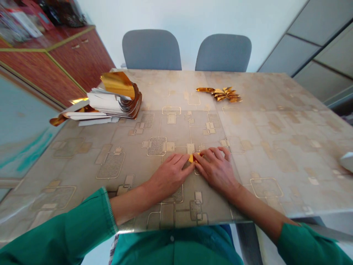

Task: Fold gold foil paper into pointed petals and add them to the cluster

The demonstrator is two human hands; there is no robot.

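A small piece of gold foil paper [191, 158] lies on the table between my two hands, mostly covered by fingers. My left hand [171, 173] comes in from the left with its fingers together, their tips and the thumb pressed on the paper's left side. From the right, my right hand [217, 170] holds the other side between thumb and forefinger, its other fingers bent above the tabletop. The paper looks folded, but its exact shape is hidden. Farther back, several folded gold foil pieces [224, 94] lie in a loose cluster.
At the back left sits a thick stack of gold-and-white foil paper sheets [110, 103]. The patterned tablecloth [132, 147] covers the table. Two grey chairs [151, 49] stand beyond its far edge. A wooden cabinet [79, 62] is at the left, and a white object [346, 161] at the right edge.
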